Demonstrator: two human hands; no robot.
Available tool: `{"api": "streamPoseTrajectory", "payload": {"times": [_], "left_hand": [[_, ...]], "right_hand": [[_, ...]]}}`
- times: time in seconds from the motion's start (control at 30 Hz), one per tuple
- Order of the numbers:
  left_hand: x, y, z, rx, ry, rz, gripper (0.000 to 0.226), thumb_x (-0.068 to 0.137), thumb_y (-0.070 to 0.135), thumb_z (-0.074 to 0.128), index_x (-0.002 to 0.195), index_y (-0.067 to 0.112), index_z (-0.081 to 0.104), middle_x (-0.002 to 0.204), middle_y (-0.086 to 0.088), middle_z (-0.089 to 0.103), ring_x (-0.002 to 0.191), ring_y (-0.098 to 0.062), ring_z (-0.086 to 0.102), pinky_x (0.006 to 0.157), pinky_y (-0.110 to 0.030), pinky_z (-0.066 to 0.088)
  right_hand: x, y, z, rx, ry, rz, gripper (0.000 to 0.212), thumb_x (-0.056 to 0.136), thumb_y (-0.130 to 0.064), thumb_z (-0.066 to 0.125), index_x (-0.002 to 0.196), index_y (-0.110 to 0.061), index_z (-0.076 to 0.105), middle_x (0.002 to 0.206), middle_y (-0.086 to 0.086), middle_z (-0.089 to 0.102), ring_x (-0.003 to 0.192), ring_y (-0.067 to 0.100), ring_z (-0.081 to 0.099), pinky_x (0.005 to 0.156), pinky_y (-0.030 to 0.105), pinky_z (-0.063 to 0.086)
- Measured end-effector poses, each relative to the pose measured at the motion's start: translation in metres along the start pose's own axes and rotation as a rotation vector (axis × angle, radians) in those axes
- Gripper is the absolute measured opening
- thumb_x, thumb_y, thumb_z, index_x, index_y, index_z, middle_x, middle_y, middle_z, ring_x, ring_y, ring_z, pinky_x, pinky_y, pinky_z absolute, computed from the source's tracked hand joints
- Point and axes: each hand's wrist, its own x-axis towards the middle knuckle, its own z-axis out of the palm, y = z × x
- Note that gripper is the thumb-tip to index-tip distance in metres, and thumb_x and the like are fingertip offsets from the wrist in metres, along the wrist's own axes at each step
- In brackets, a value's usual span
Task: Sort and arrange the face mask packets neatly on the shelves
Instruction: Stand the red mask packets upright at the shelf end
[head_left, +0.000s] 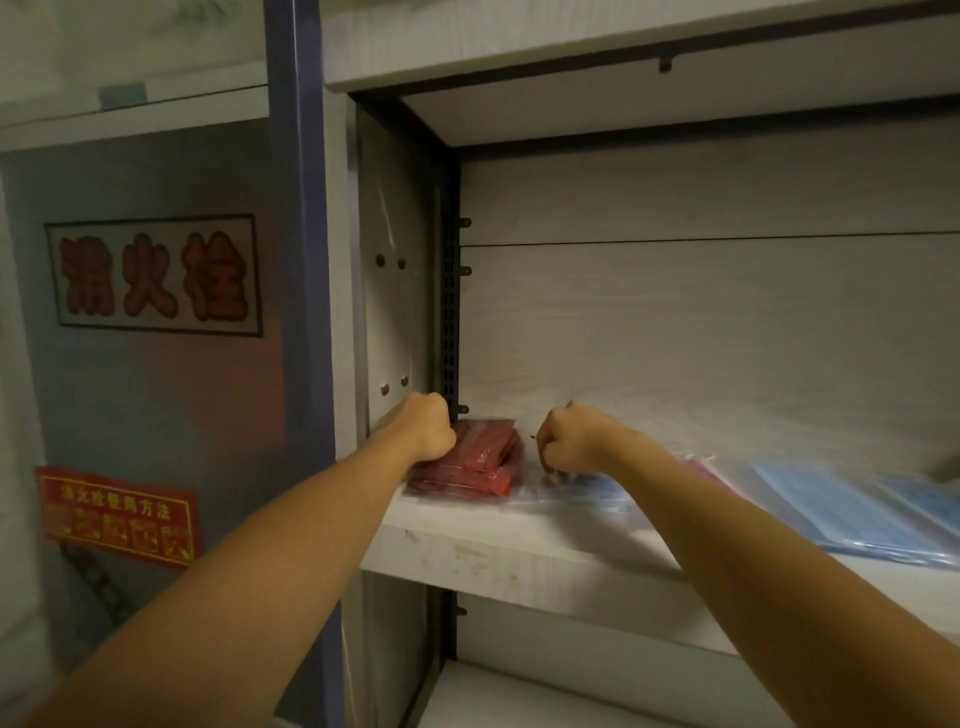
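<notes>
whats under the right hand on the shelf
Under the right hand lies a clear packet of blue masks on the shelf, right of the red packet stack. The curled fingers hide what they pinch, and the forearm covers the packet's right part.

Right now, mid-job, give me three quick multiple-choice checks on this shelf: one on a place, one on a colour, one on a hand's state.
1. Where does the red packet stack sit on the shelf?
A. at its left end, by the side wall
B. at its right end
C. on the shelf below

2. What colour are the packets at the right?
A. green
B. blue
C. black

3. How is the right hand?
A. flat and open on the shelf
B. out of view
C. fingers curled down at a clear packet

Answers:
1 A: the stack lies against the left side wall, with the left hand on it.
2 B: light blue shows through clear wrapping.
3 C: the knuckles are bent, fingertips at the wrapper.
</notes>
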Motion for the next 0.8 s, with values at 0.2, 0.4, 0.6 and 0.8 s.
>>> {"api": "streamPoseTrajectory", "payload": {"times": [0.2, 0.4, 0.6, 0.8], "left_hand": [[0.009, -0.001, 0.005, -0.088, -0.181, -0.094, 0.021, 0.095, 0.027, 0.059, 0.104, 0.009, 0.058, 0.104, -0.009, 0.056, 0.096, -0.026, 0.057, 0.081, -0.032, 0.049], [0.014, -0.005, 0.003, -0.21, -0.228, -0.175, 0.045, 0.092, 0.03, 0.066, 0.129, 0.006, 0.053, 0.116, -0.009, 0.052, 0.114, -0.029, 0.056, 0.097, -0.036, 0.05], [0.017, -0.003, -0.002, -0.42, -0.26, -0.251, 0.052, 0.089, 0.023, 0.07, 0.132, 0.006, 0.047, 0.122, -0.013, 0.054, 0.11, -0.028, 0.057, 0.091, -0.037, 0.05], [0.013, 0.003, -0.01, -0.537, -0.419, -0.42, 0.029, 0.09, 0.006, 0.064, 0.119, 0.001, 0.061, 0.116, -0.021, 0.059, 0.103, -0.037, 0.061, 0.092, -0.044, 0.051]], "right_hand": [[0.01, -0.006, -0.005, -0.033, -0.03, 0.142, 0.023, 0.081, -0.014, 0.051, 0.073, -0.01, 0.071, 0.088, 0.009, 0.075, 0.089, 0.026, 0.068, 0.081, 0.038, 0.06], [0.031, -0.02, 0.009, 0.333, 0.072, 0.257, 0.025, 0.087, -0.01, 0.052, 0.083, 0.001, 0.074, 0.082, 0.016, 0.076, 0.071, 0.027, 0.072, 0.071, 0.035, 0.062], [0.046, -0.032, 0.023, 0.603, 0.04, 0.391, 0.025, 0.091, -0.023, 0.066, 0.1, -0.001, 0.06, 0.103, 0.021, 0.071, 0.095, 0.035, 0.071, 0.087, 0.049, 0.06], [0.041, -0.048, 0.013, 0.779, -0.091, 0.442, 0.032, 0.084, -0.015, 0.079, 0.093, -0.002, 0.051, 0.1, 0.024, 0.073, 0.089, 0.035, 0.075, 0.08, 0.045, 0.061]]}}
